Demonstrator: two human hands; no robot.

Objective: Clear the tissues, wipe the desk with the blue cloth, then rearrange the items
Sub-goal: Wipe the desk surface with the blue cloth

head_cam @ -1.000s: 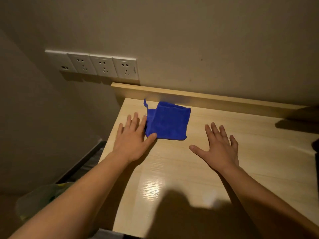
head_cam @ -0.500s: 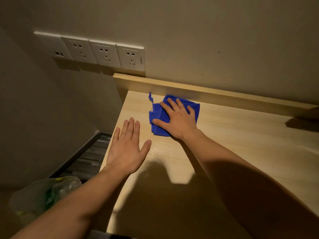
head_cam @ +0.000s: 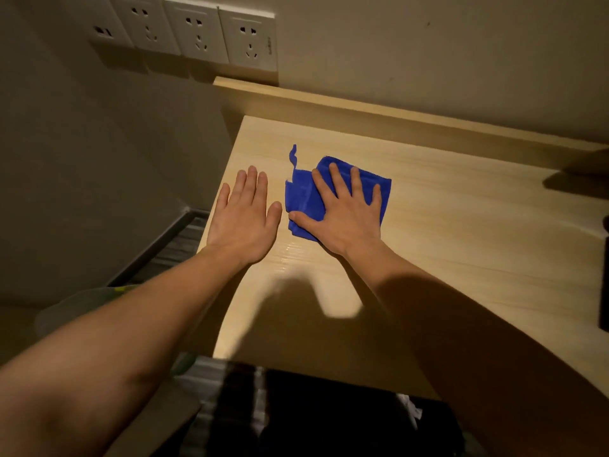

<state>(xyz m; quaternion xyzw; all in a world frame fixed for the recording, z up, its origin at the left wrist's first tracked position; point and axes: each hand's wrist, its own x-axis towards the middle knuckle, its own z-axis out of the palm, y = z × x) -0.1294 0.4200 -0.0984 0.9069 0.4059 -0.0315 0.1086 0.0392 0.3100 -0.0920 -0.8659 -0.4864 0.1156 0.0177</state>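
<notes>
A folded blue cloth (head_cam: 301, 196) lies on the light wooden desk (head_cam: 461, 232) near its left end. My right hand (head_cam: 344, 214) presses flat on top of the cloth, fingers spread, covering its right half. My left hand (head_cam: 244, 214) rests flat on the bare desk just left of the cloth, fingers together, holding nothing and a small gap away from the cloth. No tissues are in view.
A raised wooden ledge (head_cam: 362, 110) runs along the back of the desk under a row of wall sockets (head_cam: 197, 31). A dark object (head_cam: 604, 275) sits at the desk's right edge. A bin with a plastic bag (head_cam: 82, 305) stands on the floor at left.
My right hand came from the bare desk onto the cloth and has drawn it toward me, away from the back ledge. My left hand let go of the cloth's edge and stays flat beside it.
</notes>
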